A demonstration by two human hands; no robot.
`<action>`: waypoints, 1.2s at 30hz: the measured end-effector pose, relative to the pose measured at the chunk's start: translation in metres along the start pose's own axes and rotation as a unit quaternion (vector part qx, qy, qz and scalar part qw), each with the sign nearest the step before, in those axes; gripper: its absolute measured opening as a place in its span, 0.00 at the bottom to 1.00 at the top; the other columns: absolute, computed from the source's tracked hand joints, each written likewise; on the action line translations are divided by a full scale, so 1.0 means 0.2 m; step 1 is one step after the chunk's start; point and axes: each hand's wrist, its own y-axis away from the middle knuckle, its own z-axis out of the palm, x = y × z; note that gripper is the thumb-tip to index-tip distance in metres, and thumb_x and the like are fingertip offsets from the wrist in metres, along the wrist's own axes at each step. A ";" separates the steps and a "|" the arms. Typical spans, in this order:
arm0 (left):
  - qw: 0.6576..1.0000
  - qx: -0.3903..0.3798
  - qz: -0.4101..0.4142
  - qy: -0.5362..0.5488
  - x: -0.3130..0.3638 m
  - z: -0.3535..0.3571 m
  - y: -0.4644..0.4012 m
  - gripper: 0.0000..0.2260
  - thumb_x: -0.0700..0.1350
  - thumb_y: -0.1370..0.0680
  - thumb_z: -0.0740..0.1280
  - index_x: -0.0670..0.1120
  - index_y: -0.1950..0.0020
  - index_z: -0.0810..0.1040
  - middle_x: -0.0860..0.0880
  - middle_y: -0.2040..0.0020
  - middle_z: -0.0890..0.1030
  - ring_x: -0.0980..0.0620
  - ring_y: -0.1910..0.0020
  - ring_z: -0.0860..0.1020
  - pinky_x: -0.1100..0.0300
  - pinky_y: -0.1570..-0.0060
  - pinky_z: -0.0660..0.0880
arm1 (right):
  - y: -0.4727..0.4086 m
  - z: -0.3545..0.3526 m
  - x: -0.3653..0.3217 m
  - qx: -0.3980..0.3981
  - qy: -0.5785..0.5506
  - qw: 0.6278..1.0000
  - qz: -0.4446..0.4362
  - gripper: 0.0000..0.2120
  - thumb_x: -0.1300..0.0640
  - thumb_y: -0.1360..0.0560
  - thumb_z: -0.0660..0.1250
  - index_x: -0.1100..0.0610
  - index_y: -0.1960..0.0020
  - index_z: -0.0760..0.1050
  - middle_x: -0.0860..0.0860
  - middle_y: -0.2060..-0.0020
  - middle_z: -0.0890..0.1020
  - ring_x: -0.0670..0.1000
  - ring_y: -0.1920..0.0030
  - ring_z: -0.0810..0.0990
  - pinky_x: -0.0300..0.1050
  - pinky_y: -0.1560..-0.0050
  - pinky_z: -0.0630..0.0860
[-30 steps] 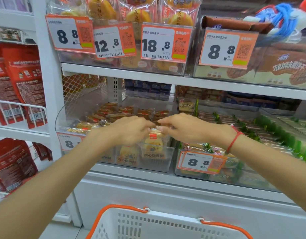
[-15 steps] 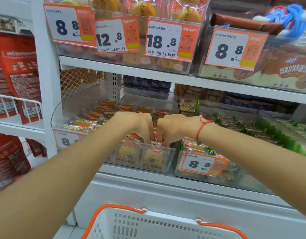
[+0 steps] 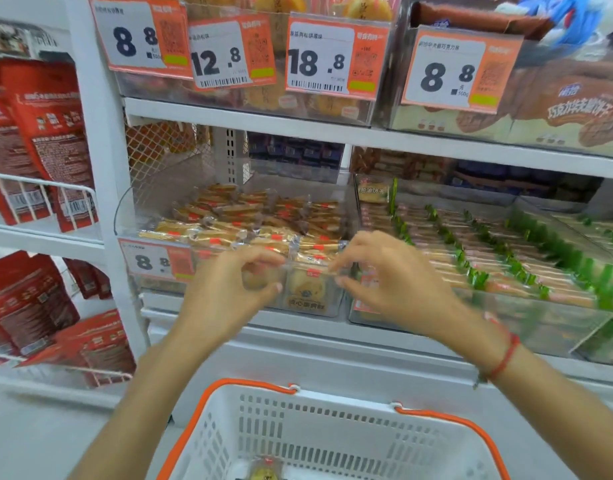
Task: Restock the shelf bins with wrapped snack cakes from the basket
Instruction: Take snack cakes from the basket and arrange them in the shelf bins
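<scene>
As seen from just behind the person, at the middle of the frame: both hands hover in front of a clear shelf bin (image 3: 208, 285).
Left hand (image 3: 229, 289): fingers loosely spread and slightly curled, holding nothing, just in front of the bin's front wall.
Right hand (image 3: 391, 282): fingers relaxed and spread, holding nothing, at the bin's right front corner; a red string bracelet (image 3: 504, 358) circles the wrist.
Snack cakes (image 3: 249, 220): wrapped in clear film with red marks, piled in the bin at centre; one upright against the front wall (image 3: 307, 289) shows a round yellow cake, its print too blurred to read.
Basket (image 3: 454, 424): white with orange handles, bottom centre; one wrapped cake (image 3: 267, 471) lies on its floor.
Bin price tag (image 3: 156, 261): orange and white, reads "8.8".
Upper tags, left to right: "8.8" (image 3: 139, 36), "12.8" (image 3: 229, 53), "18.8" (image 3: 329, 57), "8.8" (image 3: 454, 69).
Right-hand bin (image 3: 506, 258): rows of green-ended packets.
</scene>
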 end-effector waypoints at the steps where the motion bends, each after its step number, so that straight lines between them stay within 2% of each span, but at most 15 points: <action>1: 1.000 -0.006 -0.010 0.004 -0.03 0.03 0.06 0.14 0.43 0.30 0.75 0.63 0.54 0.79 0.65 0.54 0.81 0.64 0.56 0.79 0.60 0.55 0.76 | 0.07 0.06 -0.01 0.017 -0.031 0.999 0.009 0.05 0.54 0.26 0.71 0.46 0.51 0.81 0.44 0.57 0.79 0.46 0.55 0.76 0.47 0.57 0.76; 4: 0.994 -0.080 -0.059 -0.049 -0.15 0.15 0.18 0.16 0.43 0.28 0.73 0.65 0.57 0.76 0.66 0.53 0.80 0.65 0.56 0.78 0.58 0.54 0.76 | 0.26 0.27 -0.05 -0.007 -0.090 0.994 0.061 0.05 0.52 0.26 0.70 0.46 0.50 0.80 0.40 0.60 0.75 0.43 0.59 0.74 0.44 0.59 0.73; 7: 0.961 -0.210 -0.124 -0.127 -0.28 0.26 0.28 0.14 0.43 0.27 0.71 0.64 0.55 0.74 0.66 0.51 0.79 0.64 0.53 0.78 0.61 0.50 0.74 | 0.44 0.54 -0.07 -0.125 -0.114 0.979 0.115 0.06 0.50 0.24 0.67 0.44 0.47 0.78 0.39 0.60 0.71 0.41 0.58 0.71 0.41 0.56 0.69; 11: 0.886 -0.377 -0.196 -0.185 -0.48 0.44 0.47 0.15 0.40 0.26 0.69 0.56 0.43 0.78 0.58 0.45 0.77 0.57 0.45 0.77 0.61 0.45 0.72 | 0.70 0.93 -0.11 -0.259 -0.170 0.935 0.173 0.07 0.52 0.23 0.65 0.46 0.46 0.79 0.40 0.57 0.75 0.42 0.57 0.73 0.42 0.52 0.73; 14: 0.806 -0.485 -0.233 -0.246 -0.63 0.58 0.66 0.15 0.39 0.24 0.67 0.54 0.40 0.76 0.54 0.38 0.76 0.51 0.41 0.76 0.58 0.43 0.73 | 0.86 1.17 -0.17 -0.371 -0.189 0.890 0.185 0.10 0.53 0.21 0.64 0.50 0.41 0.78 0.47 0.47 0.80 0.48 0.48 0.77 0.44 0.48 0.74; 16: 0.752 -0.546 -0.251 -0.271 -0.73 0.65 0.81 0.15 0.38 0.25 0.66 0.53 0.42 0.77 0.51 0.37 0.77 0.50 0.43 0.77 0.58 0.45 0.75 | 0.96 1.31 -0.24 -0.438 -0.193 0.861 0.174 0.15 0.53 0.20 0.63 0.53 0.34 0.73 0.52 0.38 0.76 0.52 0.41 0.76 0.48 0.43 0.74; 18: 0.728 -0.573 -0.271 -0.262 -0.80 0.69 0.93 0.18 0.38 0.24 0.65 0.49 0.35 0.74 0.47 0.35 0.76 0.49 0.42 0.76 0.65 0.53 0.73 | 1.04 1.44 -0.31 -0.477 -0.206 0.837 0.172 0.23 0.52 0.19 0.61 0.54 0.26 0.64 0.54 0.30 0.68 0.55 0.33 0.70 0.51 0.36 0.71; 20: 0.725 -0.578 -0.255 -0.275 -0.82 0.70 1.02 0.22 0.42 0.22 0.65 0.48 0.28 0.68 0.46 0.32 0.73 0.47 0.37 0.74 0.63 0.48 0.72 | 1.10 1.55 -0.37 -0.488 -0.222 0.825 0.178 0.29 0.51 0.19 0.61 0.54 0.22 0.53 0.55 0.25 0.59 0.57 0.29 0.65 0.53 0.34 0.68; 22: 0.722 -0.582 -0.222 -0.301 -0.84 0.73 1.08 0.25 0.45 0.21 0.64 0.50 0.25 0.63 0.45 0.30 0.70 0.45 0.34 0.71 0.55 0.39 0.69 | 1.14 1.63 -0.43 -0.482 -0.249 0.818 0.190 0.32 0.51 0.19 0.60 0.53 0.22 0.48 0.54 0.24 0.57 0.57 0.30 0.65 0.54 0.36 0.70; 26: 0.704 -0.606 -0.200 -0.311 -0.92 0.78 1.15 0.24 0.51 0.21 0.63 0.52 0.26 0.63 0.46 0.35 0.74 0.45 0.38 0.75 0.55 0.43 0.71 | 1.16 1.73 -0.50 -0.435 -0.300 0.808 0.258 0.24 0.53 0.20 0.61 0.54 0.27 0.59 0.55 0.34 0.71 0.58 0.40 0.74 0.51 0.46 0.74; 28: 0.697 -0.617 -0.217 -0.292 -0.94 0.79 1.14 0.23 0.50 0.22 0.64 0.53 0.28 0.65 0.46 0.35 0.75 0.45 0.38 0.74 0.55 0.42 0.71 | 1.16 1.74 -0.51 -0.422 -0.359 0.769 0.319 0.17 0.53 0.20 0.62 0.55 0.34 0.64 0.57 0.44 0.77 0.56 0.50 0.78 0.46 0.55 0.74; 30: 0.693 -0.621 -0.232 -0.282 -0.96 0.80 1.14 0.26 0.46 0.25 0.66 0.54 0.27 0.65 0.46 0.33 0.74 0.45 0.37 0.74 0.54 0.40 0.72 | 1.17 1.75 -0.51 -0.398 -0.415 0.723 0.382 0.06 0.52 0.20 0.62 0.53 0.46 0.68 0.54 0.56 0.78 0.51 0.63 0.75 0.42 0.63 0.70; 31: 0.699 -0.615 -0.246 -0.269 -0.97 0.81 1.13 0.28 0.44 0.26 0.67 0.55 0.27 0.65 0.46 0.32 0.73 0.46 0.37 0.74 0.54 0.39 0.72 | 1.17 1.74 -0.50 -0.383 -0.417 0.725 0.393 0.05 0.52 0.20 0.62 0.51 0.54 0.69 0.52 0.60 0.76 0.50 0.67 0.73 0.41 0.65 0.70; 33: 0.710 -0.608 -0.277 -0.221 -0.99 0.82 1.12 0.27 0.42 0.26 0.66 0.55 0.29 0.67 0.46 0.32 0.73 0.46 0.39 0.74 0.53 0.38 0.72 | 1.17 1.71 -0.45 -0.367 -0.395 0.744 0.394 0.11 0.54 0.20 0.63 0.47 0.61 0.69 0.48 0.61 0.76 0.51 0.64 0.76 0.44 0.62 0.75; 36: 0.734 -0.603 -0.284 -0.129 -0.96 0.83 1.05 0.15 0.41 0.24 0.66 0.60 0.44 0.74 0.51 0.43 0.74 0.49 0.45 0.72 0.56 0.43 0.71 | 1.14 1.60 -0.34 -0.340 -0.392 0.767 0.379 0.12 0.56 0.21 0.64 0.48 0.63 0.73 0.45 0.61 0.78 0.46 0.60 0.79 0.49 0.52 0.79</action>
